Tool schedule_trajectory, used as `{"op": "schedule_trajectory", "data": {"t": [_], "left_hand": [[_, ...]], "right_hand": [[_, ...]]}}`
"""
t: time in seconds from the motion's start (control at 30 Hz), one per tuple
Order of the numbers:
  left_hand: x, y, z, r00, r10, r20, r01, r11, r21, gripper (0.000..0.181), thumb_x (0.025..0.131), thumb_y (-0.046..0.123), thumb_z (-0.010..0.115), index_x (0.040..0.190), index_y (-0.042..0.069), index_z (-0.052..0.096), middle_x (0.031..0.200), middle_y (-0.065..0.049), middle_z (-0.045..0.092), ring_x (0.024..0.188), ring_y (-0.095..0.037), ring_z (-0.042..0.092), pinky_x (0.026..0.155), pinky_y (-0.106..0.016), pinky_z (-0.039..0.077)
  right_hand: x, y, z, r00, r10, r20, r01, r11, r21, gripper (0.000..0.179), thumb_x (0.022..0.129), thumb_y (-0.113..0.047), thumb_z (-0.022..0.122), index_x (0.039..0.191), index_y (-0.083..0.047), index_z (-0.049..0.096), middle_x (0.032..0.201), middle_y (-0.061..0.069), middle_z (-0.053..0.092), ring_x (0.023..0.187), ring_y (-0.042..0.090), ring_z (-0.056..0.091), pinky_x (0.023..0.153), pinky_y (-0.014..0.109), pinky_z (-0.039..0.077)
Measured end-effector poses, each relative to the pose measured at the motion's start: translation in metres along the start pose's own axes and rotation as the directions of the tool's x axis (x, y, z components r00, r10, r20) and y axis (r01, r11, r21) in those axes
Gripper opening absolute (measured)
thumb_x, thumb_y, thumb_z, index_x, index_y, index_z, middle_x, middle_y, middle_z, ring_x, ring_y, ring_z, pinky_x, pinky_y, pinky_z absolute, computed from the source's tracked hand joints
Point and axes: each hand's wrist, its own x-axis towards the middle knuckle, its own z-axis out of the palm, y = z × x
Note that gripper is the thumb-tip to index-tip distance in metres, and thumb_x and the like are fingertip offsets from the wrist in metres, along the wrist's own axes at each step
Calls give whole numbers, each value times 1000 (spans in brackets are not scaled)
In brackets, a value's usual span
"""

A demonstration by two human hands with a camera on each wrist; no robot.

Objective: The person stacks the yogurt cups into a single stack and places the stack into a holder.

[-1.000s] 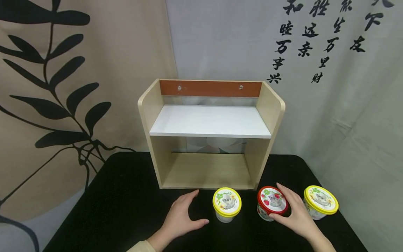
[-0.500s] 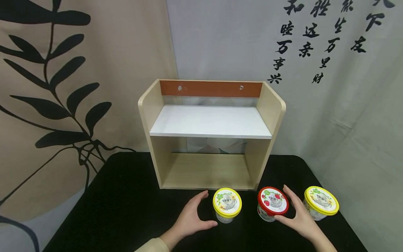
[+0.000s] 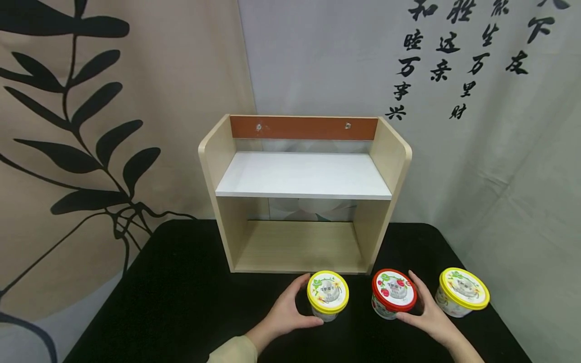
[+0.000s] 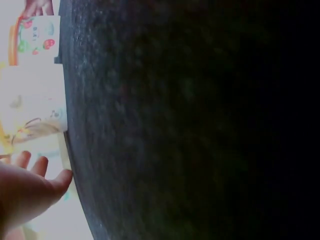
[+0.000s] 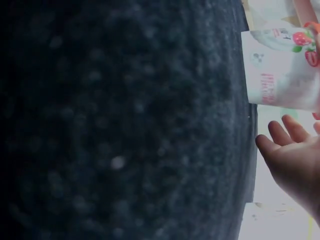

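The left hand point(image 3: 286, 312) is flanking the yellow tub point(image 3: 328, 294) on its left side, thumb and fingers spread. The right hand point(image 3: 430, 312), also spread, is flanking the red tub point(image 3: 394, 292) on its right; for both, I cannot tell touching. Another yellow tub point(image 3: 462, 292) is standing farther right. All three are resting on the bench point(image 3: 159, 297). Behind, the shelf point(image 3: 301, 174) is standing upright.
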Motion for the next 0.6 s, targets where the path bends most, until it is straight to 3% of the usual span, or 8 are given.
{"op": "schedule_trajectory", "data": {"t": [0.13,0.2,0.37,0.6], "left_hand": [[4,0,5,999,-18,30,20,998,-59,102,72,25,90,152,9,30,151,-10,41,138,-33,36,110,-62,29],[5,0,7,999,-38,35,41,996,-79,103,72,24,90,153,9,29,154,-11,37,140,-34,34,110,-63,27],[10,-2,10,998,-48,28,50,994,-94,104,72,24,90,153,6,28,153,-13,37,140,-36,32,111,-64,26],[16,-4,15,999,-36,14,37,994,-104,104,70,20,91,152,4,29,148,-11,43,136,-34,37,111,-63,27]], "right_hand": [[2,5,1,1000,16,17,-16,999,33,96,89,-6,70,156,-4,2,154,33,12,130,53,32,90,36,48],[3,6,1,999,24,27,-25,998,50,96,89,-6,70,157,-5,2,154,33,11,132,54,28,96,48,46],[5,8,3,998,35,48,-38,997,68,98,87,-7,72,157,-6,3,154,32,11,136,55,19,100,76,27],[8,10,5,1000,4,31,-6,998,65,97,85,-6,74,156,-6,8,151,29,18,133,50,25,99,74,31]]}}
